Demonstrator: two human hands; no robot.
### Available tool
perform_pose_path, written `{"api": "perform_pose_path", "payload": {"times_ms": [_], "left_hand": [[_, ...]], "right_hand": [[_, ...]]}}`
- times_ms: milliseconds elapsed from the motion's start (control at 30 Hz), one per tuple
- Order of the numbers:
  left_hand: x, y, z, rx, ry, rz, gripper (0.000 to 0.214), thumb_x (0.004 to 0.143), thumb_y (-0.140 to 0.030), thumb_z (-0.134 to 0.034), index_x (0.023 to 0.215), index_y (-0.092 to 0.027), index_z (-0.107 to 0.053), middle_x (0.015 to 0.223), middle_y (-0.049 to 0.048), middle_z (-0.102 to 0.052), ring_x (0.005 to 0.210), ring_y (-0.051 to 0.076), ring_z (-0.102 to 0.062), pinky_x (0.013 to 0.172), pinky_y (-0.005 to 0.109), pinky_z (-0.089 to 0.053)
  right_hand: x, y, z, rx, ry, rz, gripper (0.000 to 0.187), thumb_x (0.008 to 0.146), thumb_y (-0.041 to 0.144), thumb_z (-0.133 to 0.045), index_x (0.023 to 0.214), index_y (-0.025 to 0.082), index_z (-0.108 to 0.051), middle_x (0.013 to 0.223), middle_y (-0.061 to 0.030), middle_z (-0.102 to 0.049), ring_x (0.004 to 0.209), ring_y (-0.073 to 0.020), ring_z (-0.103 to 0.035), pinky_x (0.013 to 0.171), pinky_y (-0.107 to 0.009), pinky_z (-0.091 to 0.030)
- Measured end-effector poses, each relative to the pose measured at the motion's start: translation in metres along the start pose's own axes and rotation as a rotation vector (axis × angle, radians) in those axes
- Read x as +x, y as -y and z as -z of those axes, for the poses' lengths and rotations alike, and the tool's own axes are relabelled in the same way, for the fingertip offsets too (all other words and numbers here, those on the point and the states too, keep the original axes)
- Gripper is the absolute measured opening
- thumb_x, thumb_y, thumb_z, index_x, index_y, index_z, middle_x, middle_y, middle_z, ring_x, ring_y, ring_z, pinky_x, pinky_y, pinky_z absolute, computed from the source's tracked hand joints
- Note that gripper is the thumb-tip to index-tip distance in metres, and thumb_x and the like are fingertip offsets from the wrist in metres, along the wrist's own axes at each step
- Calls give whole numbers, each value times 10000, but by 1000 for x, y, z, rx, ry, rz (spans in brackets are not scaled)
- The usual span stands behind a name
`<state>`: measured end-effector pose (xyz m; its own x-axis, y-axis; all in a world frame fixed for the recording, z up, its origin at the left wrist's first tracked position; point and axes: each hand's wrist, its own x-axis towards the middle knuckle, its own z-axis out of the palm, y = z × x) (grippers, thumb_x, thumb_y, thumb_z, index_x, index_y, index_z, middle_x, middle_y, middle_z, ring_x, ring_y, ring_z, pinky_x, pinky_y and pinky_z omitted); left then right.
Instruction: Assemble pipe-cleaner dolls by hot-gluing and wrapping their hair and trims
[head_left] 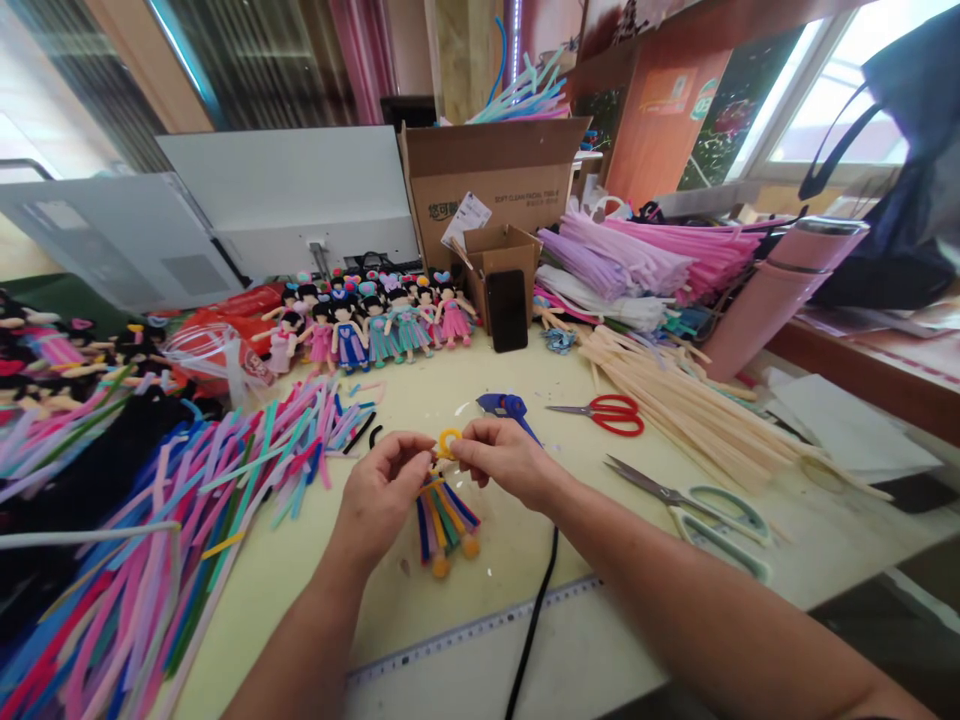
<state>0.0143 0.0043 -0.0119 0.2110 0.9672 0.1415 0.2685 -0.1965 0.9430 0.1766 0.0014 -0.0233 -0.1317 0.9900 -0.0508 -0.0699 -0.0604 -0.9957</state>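
Note:
Both my hands meet over the middle of the table. Between their fingertips is a small loop of yellow pipe cleaner [448, 443]. My right hand [501, 460] is closed in a pinch on the loop's right side. On the other side my left hand [386, 490] pinches with thumb and forefinger at the top of a small pipe-cleaner doll [446, 520]. The doll's striped skirt of blue, yellow, green and pink strips fans out below, with two round orange-yellow feet. Its upper part is hidden by my fingers. Just beyond my right hand lies a blue glue gun [506, 404].
Red-handled scissors [616, 413] and green-handled scissors [705, 505] lie at right, near beige pipe cleaners [667, 400]. Coloured strips [225, 480] cover the left. Finished dolls [382, 325], a phone [508, 311] and a cardboard box [487, 170] stand behind. A measuring tape [480, 627] runs in front, crossed by a black cord [536, 620].

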Motion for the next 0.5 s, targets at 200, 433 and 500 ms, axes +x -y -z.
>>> {"api": "perform_pose_path", "payload": {"times_ms": [200, 433, 500], "left_hand": [[2, 0, -1, -22, 12, 81, 230, 657, -387, -652, 710, -163, -657, 663, 4, -642, 646, 154, -563, 626, 273, -462], [4, 4, -1, -43, -39, 84, 262, 661, -419, -665, 700, -160, -671, 645, -2, -638, 608, 141, -546, 599, 270, -457], [3, 4, -1, -51, -37, 80, 248, 643, -398, -685, 718, -162, -682, 673, 7, -664, 635, 151, -569, 623, 274, -468]], "right_hand": [[-2, -1, 0, -134, 28, 26, 230, 749, 326, -639, 616, 148, -579, 525, 30, -548, 452, -59, -477, 424, -176, -386], [-1, -4, 1, -286, 1, 85, 144, 724, 274, -650, 669, 147, -608, 542, 37, -531, 501, -75, -464, 452, -191, -359], [-1, -4, 1, -297, -18, 123, 139, 727, 256, -631, 646, 150, -590, 554, 37, -521, 518, -76, -449, 465, -196, -347]]}}
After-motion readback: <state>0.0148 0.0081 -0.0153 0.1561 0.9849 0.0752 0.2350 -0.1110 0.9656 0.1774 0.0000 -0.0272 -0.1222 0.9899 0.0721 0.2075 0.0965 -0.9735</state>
